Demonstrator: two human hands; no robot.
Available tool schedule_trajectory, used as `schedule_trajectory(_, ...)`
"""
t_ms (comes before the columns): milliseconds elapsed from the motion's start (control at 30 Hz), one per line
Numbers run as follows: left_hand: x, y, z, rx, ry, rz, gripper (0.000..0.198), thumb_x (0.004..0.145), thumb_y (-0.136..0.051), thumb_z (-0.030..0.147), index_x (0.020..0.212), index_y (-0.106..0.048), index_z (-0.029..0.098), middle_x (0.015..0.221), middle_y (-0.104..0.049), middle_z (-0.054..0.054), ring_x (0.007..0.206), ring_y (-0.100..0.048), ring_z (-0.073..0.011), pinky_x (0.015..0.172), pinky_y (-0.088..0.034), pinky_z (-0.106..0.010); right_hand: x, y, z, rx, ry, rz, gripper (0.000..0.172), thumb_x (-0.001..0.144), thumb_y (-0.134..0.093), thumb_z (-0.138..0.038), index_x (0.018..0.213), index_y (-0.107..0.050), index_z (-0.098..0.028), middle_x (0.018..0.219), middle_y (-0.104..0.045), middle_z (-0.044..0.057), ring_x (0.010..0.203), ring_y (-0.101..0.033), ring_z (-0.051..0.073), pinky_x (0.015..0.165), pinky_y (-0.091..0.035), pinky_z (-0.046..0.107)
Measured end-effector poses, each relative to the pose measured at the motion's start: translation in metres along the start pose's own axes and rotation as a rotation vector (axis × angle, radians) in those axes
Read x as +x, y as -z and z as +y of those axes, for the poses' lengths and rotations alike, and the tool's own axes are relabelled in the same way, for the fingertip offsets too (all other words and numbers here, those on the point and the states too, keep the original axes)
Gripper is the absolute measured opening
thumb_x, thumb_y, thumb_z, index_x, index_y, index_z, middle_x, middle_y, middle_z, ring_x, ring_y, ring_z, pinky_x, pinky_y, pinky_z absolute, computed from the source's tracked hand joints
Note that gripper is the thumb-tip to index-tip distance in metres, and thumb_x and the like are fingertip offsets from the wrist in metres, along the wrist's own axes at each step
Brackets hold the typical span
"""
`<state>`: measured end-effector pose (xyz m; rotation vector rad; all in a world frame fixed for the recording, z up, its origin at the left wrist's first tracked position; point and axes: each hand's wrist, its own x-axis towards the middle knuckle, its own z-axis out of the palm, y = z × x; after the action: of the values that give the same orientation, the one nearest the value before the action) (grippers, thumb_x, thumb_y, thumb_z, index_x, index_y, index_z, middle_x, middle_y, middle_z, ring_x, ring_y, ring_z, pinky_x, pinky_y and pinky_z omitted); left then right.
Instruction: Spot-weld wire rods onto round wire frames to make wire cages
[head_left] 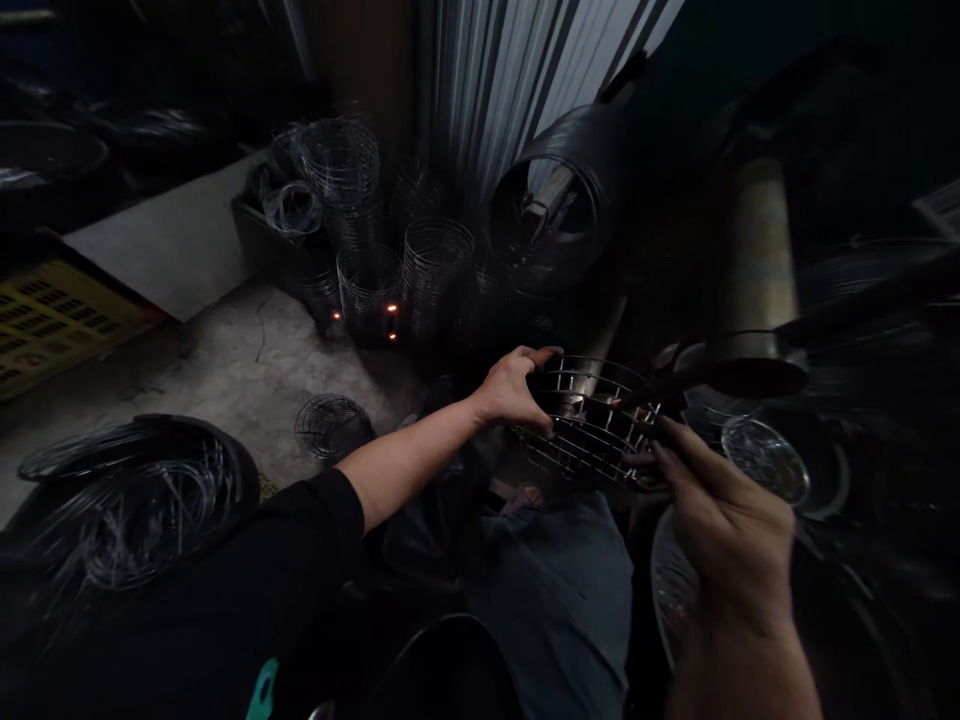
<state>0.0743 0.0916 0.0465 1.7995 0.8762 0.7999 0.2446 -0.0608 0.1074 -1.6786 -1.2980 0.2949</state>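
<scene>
A round wire basket (592,410) with open mesh sides is held tilted in front of my knees. My left hand (517,388) grips its left side, thumb below and fingers at the upper rim. At its right side, the fingers of my right hand (724,510) close on the wire edge; that part is dark and a little blurred. Just beyond the basket, a dark machine with a pale cylinder (761,250) reaches in from the right, and its lower end comes close to the basket's right side.
Stacked wire baskets (341,170) stand at the back, several with glowing spots low on them. A single wire ring piece (332,425) lies on the concrete floor (225,360). Wire pieces fill a dark tub (150,510) at left. A yellow crate (60,325) and a drum (555,200) stand farther off.
</scene>
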Motion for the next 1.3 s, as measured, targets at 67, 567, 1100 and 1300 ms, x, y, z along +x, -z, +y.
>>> schedule_trajectory(67,0.003,0.0,0.0,-0.007,-0.018,-0.013,0.106,0.033,-0.086,0.021,0.132,-0.05,0.022,0.116,-0.048,-0.005,0.106,-0.053,-0.0249,0.094,-0.048,-0.037,-0.009,0.001,-0.003,0.149,-0.135,0.038,0.033,0.077,-0.072,-0.035,0.107,-0.07,-0.019,0.09,-0.071,0.006,0.069,-0.067,0.018,0.064,-0.056,0.03)
schedule_trajectory(567,0.0,-0.01,-0.036,-0.202,0.017,0.046,0.143,0.027,-0.092,0.032,0.148,-0.017,0.023,0.148,-0.028,-0.014,0.135,-0.03,-0.0327,0.112,-0.027,-0.047,-0.044,-0.016,0.016,0.206,-0.173,-0.425,0.035,0.084,-0.06,-0.038,0.113,-0.068,-0.02,0.1,-0.07,0.009,0.08,-0.067,0.02,0.076,-0.056,0.036)
schedule_trajectory(1100,-0.085,0.03,0.008,0.119,-0.153,-0.019,0.1,0.041,-0.086,0.039,0.133,-0.049,0.023,0.122,-0.052,-0.007,0.112,-0.053,-0.0278,0.102,-0.042,-0.041,-0.059,-0.003,-0.062,0.203,-0.048,-0.707,0.027,0.086,-0.06,-0.032,0.11,-0.07,-0.027,0.107,-0.069,0.007,0.096,-0.066,0.022,0.077,-0.056,0.028)
schedule_trajectory(1300,-0.095,0.023,0.012,0.207,-0.138,-0.047,0.101,0.04,-0.085,0.042,0.133,-0.048,0.022,0.121,-0.052,-0.008,0.111,-0.053,-0.0294,0.1,-0.043,-0.043,-0.073,-0.007,-0.049,0.526,-0.451,-0.671,0.028,0.08,-0.066,-0.029,0.106,-0.072,-0.02,0.093,-0.071,0.012,0.075,-0.069,0.022,0.069,-0.058,0.033)
